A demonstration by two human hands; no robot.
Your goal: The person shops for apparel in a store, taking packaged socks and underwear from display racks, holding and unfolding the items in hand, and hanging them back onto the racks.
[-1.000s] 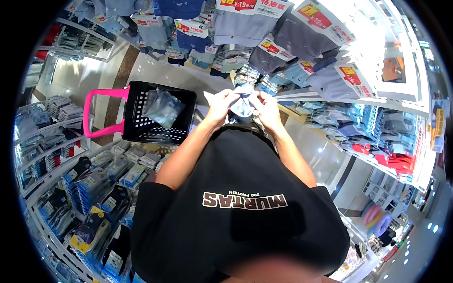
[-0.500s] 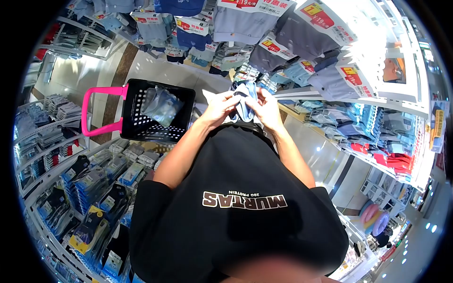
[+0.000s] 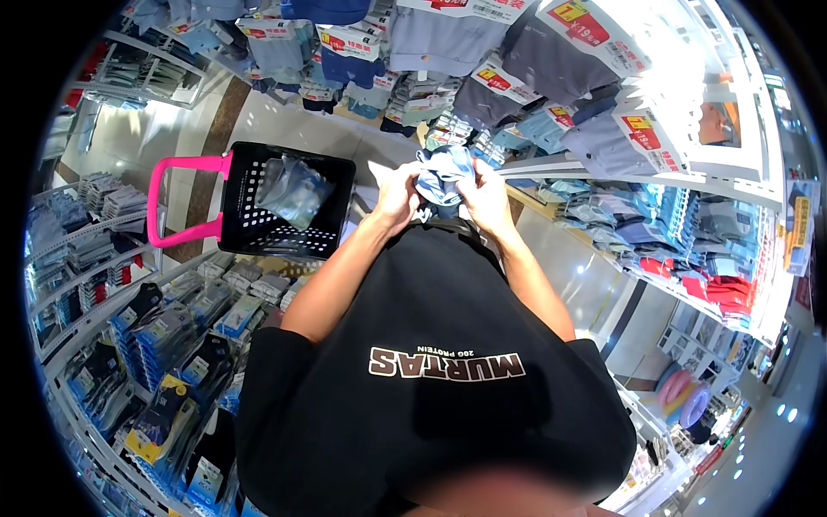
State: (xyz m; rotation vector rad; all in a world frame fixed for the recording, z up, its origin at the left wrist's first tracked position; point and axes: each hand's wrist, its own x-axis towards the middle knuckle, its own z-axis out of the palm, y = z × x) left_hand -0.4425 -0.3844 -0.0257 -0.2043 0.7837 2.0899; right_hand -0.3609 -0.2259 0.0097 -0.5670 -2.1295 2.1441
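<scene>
A bunched blue-and-white striped cloth [image 3: 444, 175] is held up in front of my waist, between both hands. My left hand [image 3: 399, 196] grips its left side with curled fingers. On the right side, my right hand [image 3: 485, 197] pinches the cloth. Some white material hangs just below it, too small to make out. To the left stands a black basket [image 3: 287, 200] with a pink handle [image 3: 152, 200], and in it lies a clear plastic package [image 3: 295, 191] with blue-grey contents.
Hanging garments with red and yellow price cards [image 3: 577, 24] are close ahead. Shelves of folded packs [image 3: 680, 226] stand at the right. Racks of packaged goods [image 3: 168, 345] curve round the lower left. Coloured rings [image 3: 685, 398] are farther off at the right.
The cloth was stretched into hanging loops between my hands and is now gathered into a loose bunch. My fingers have shifted along its edges. The basket appears slightly farther left than in the earliest frame.
</scene>
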